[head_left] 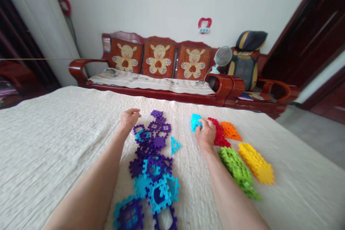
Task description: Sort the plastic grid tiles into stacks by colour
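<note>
My right hand (206, 133) has its fingers closed on a small stack of light-blue interlocking plastic tiles (196, 120), right of centre on the bed. Part of the stack is hidden behind the fingers. My left hand (129, 118) hovers at the far left end of a loose pile of purple tiles (159, 142), its fingers loosely bent and apart, with nothing visible in them. Several light-blue tiles (142, 185) are mixed into the near part of that pile. A light-blue triangular tile (175, 145) lies alone between the pile and my right hand.
Beside my right hand lie rows of red tiles (221, 134), orange tiles (231, 130), green tiles (235, 167) and yellow tiles (256, 161). A cream quilted cover (67, 143) spreads beneath everything. Beyond its edge stand a wooden sofa (223, 88) and a small fan (223, 56).
</note>
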A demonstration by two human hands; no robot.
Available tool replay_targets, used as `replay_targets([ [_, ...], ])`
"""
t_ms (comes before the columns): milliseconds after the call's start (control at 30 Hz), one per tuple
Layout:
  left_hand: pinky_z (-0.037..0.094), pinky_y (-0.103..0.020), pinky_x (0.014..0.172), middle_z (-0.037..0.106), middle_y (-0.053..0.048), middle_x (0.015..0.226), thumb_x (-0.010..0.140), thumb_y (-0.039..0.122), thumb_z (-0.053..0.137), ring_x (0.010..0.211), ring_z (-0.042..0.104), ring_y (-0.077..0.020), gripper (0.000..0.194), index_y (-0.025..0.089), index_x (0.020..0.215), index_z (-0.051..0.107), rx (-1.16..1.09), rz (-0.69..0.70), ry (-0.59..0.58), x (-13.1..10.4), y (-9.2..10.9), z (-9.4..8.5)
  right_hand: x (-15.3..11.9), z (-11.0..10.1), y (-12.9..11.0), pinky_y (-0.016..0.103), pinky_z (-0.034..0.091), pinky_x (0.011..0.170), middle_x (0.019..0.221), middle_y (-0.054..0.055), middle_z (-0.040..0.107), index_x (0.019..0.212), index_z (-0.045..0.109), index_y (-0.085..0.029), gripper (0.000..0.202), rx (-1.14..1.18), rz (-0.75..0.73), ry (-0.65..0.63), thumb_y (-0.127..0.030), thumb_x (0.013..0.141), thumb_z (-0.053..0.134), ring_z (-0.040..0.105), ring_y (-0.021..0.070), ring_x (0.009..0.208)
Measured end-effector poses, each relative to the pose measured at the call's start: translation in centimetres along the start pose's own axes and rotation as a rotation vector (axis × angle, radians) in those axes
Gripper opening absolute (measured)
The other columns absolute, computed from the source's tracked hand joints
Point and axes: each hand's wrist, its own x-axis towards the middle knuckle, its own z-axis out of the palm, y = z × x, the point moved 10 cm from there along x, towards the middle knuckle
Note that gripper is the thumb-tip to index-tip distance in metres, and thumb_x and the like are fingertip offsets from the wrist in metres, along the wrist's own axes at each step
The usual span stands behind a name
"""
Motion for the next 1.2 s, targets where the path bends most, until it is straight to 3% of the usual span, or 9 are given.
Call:
replay_targets([
  [133, 0.045, -0.023, 0.063, 0.075, -0.004, 0.082, 0.072, 0.024, 0.052, 0.071, 0.064, -0.0152, 0.036, 0.019, 0.101, 0.073, 0.244, 0.031, -0.105, -0.4, 1.6, -0.6, 0.1, -0.4, -1.3, 0.045, 0.044, 0.093, 0.109, 0.013, 0.061, 0.104, 0.063, -0.015, 0.04, 0.071, -0.071, 0.076, -0.007, 0.068, 0.048, 0.055, 0.0275, 0.104],
  [200, 0.045, -0.023, 0.066, 0.074, -0.004, 0.081, 0.072, 0.023, 0.055, 0.075, 0.064, -0.0161, 0.032, 0.019, 0.096, 0.075, 0.4, 0.064, -0.211, -1.0, 2.7, -0.6, 0.0, -0.1, -2.4, 0.044, 0.045, 0.094, 0.108, 0.013, 0.062, 0.103, 0.064, -0.016, 0.04, 0.132, -0.121, 0.082, -0.007, 0.067, 0.047, 0.056, 0.027, 0.104],
  [400, 0.044, -0.022, 0.064, 0.069, -0.002, 0.061, 0.066, 0.021, 0.06, 0.067, 0.063, -0.0162, 0.014, 0.019, 0.065, 0.074, 0.744, 0.17, -0.613, -4.2, 4.4, 1.4, -1.0, 0.9, -6.7, 0.039, 0.048, 0.09, 0.1, 0.011, 0.066, 0.097, 0.064, -0.017, 0.035, 0.253, -0.224, 0.016, -0.006, 0.071, 0.043, 0.06, 0.0237, 0.097],
  [500, 0.045, -0.023, 0.065, 0.066, -0.002, 0.057, 0.064, 0.02, 0.061, 0.065, 0.062, -0.0161, 0.011, 0.019, 0.06, 0.072, 0.834, 0.165, -0.715, -5.3, 4.3, 2.2, -1.4, 1.2, -8.1, 0.038, 0.048, 0.091, 0.099, 0.01, 0.067, 0.097, 0.064, -0.017, 0.035, 0.284, -0.258, -0.024, -0.006, 0.072, 0.043, 0.061, 0.0228, 0.098],
  [600, 0.045, -0.022, 0.067, 0.067, -0.001, 0.059, 0.064, 0.02, 0.063, 0.067, 0.061, -0.0151, 0.011, 0.02, 0.066, 0.073, 0.818, 0.184, -0.726, -5.8, 4.8, 2.7, -1.6, 1.5, -8.5, 0.038, 0.049, 0.09, 0.098, 0.009, 0.068, 0.095, 0.065, -0.017, 0.034, 0.298, -0.26, -0.052, -0.006, 0.072, 0.043, 0.062, 0.0224, 0.096],
  [800, 0.043, -0.024, 0.065, 0.064, -0.003, 0.057, 0.063, 0.019, 0.06, 0.066, 0.059, -0.0168, 0.012, 0.018, 0.053, 0.068, 0.825, 0.224, -0.712, -6.1, 5.3, 3.1, -1.8, 1.8, -9.2, 0.037, 0.05, 0.088, 0.096, 0.009, 0.069, 0.095, 0.065, -0.017, 0.034, 0.344, -0.248, -0.093, -0.007, 0.073, 0.041, 0.062, 0.0222, 0.094],
  [967, 0.037, -0.023, 0.054, 0.054, 0.002, 0.046, 0.062, 0.019, 0.06, 0.055, 0.053, -0.0138, 0.011, 0.018, 0.053, 0.066, 0.643, 0.219, -0.541, -4.5, 6.4, 1.4, -1.9, 1.9, -10.7, 0.037, 0.049, 0.091, 0.1, 0.01, 0.068, 0.098, 0.064, -0.018, 0.035, 0.407, -0.222, -0.153, -0.007, 0.075, 0.041, 0.062, 0.0219, 0.097],
  [1067, 0.034, -0.022, 0.051, 0.055, 0.003, 0.049, 0.062, 0.019, 0.059, 0.054, 0.05, -0.0114, 0.008, 0.017, 0.059, 0.066, 0.519, 0.247, -0.438, -3.8, 7.5, 0.3, -2.0, 1.6, -11.6, 0.037, 0.049, 0.092, 0.101, 0.009, 0.068, 0.1, 0.063, -0.019, 0.034, 0.453, -0.218, -0.167, -0.008, 0.077, 0.04, 0.062, 0.022, 0.099],
  [1200, 0.035, -0.022, 0.052, 0.057, 0.003, 0.056, 0.065, 0.024, 0.06, 0.055, 0.048, -0.0099, 0.01, 0.016, 0.068, 0.066, 0.274, 0.336, -0.469, -4.4, 8.9, 1.2, -2.2, 1.9, -12.2, 0.036, 0.051, 0.088, 0.103, 0.01, 0.066, 0.105, 0.061, -0.018, 0.027, 0.563, -0.167, -0.225, -0.017, 0.083, 0.044, 0.062, 0.0216, 0.097],
])
